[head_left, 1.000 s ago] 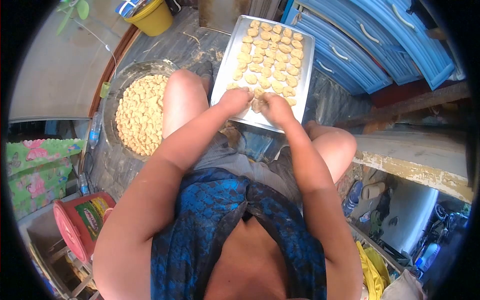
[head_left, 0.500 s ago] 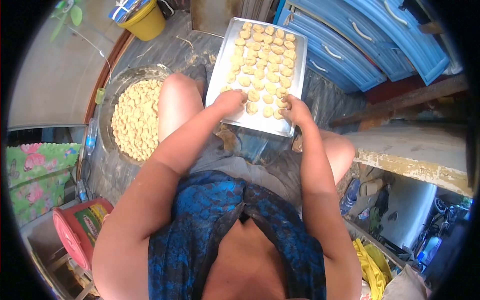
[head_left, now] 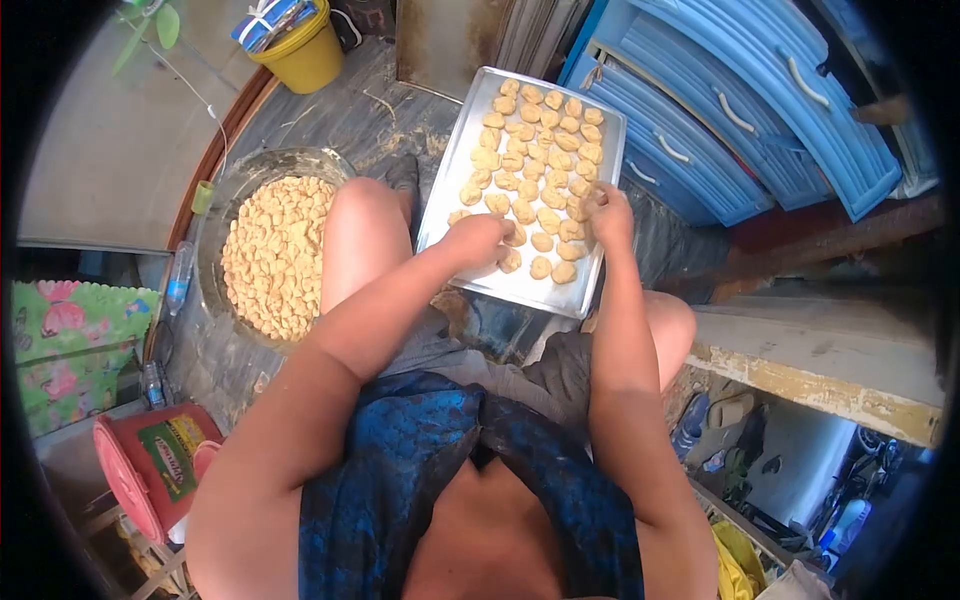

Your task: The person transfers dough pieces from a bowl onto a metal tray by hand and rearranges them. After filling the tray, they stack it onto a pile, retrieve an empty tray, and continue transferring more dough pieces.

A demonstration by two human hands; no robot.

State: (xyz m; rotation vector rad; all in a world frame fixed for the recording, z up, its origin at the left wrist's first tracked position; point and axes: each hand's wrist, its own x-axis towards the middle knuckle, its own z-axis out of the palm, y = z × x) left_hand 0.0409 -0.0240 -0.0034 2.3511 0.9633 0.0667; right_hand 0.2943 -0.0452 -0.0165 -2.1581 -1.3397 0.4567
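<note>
A metal tray [head_left: 455,255] lies between my knees, bearing rows of flattened tan dough pieces [head_left: 549,220]. Over its near left part is my left hand [head_left: 482,243], fingers bent down at the dough pieces; what they hold, if anything, is hidden. My right hand [head_left: 608,212] is at the tray's right edge with its fingertips pinched together beside a dough piece, and I cannot make out anything between them. A round metal basin [head_left: 212,215] beside my left knee holds a heap of small dough pieces [head_left: 278,255].
Blue drawers [head_left: 690,130] stand beyond the tray on the right. A yellow bucket [head_left: 305,60] is at the back left, and a red bucket [head_left: 165,460] at the lower left. A wooden ledge [head_left: 810,380] runs along the right. Plastic bottles stand left of the basin.
The view has shifted, so the tray appears lower. My right hand has moved away from the near right dough pieces to the tray's right edge. My left hand remains over the near left part.
</note>
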